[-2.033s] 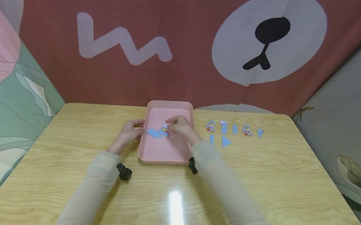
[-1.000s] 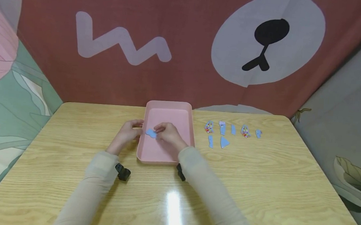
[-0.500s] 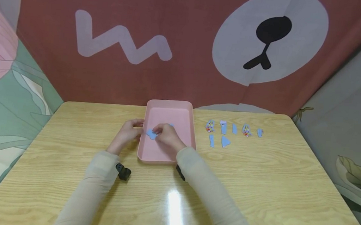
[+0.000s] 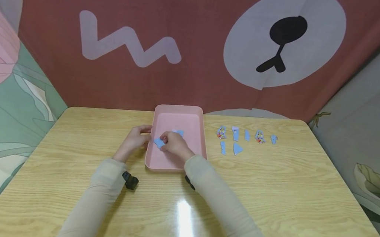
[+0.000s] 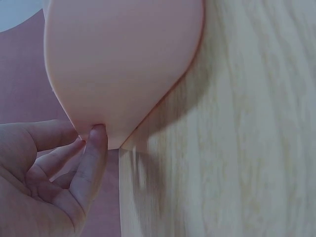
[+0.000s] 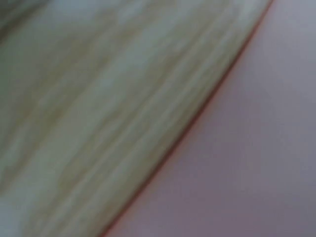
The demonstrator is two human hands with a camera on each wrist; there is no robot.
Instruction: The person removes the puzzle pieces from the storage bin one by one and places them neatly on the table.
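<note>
A shallow pink tray [image 4: 190, 115] stands near the back of the wooden table. My left hand [image 4: 135, 142] holds its left side; in the left wrist view the thumb [image 5: 94, 158] lies on the outer wall and the fingers reach the rim. Inside the tray my right hand [image 4: 176, 145] pinches a flat light-blue puzzle piece [image 4: 159, 143], whose right part the fingers hide. Another blue piece [image 4: 179, 132] lies just behind that hand, partly covered. The right wrist view has only the tray wall [image 6: 247, 148] and tabletop, without the hand.
Several flat pieces lie right of the tray in two rows, among them a multicoloured one [image 4: 221, 132] and a blue triangular one [image 4: 237, 149]. A printed brown cloth [image 4: 196, 85] hangs behind the table's back edge [image 4: 127, 110].
My right hand has moved left and toward me within the tray, onto the blue piece, which has turned. The other piece now shows behind the hand. My left hand stays at the tray.
</note>
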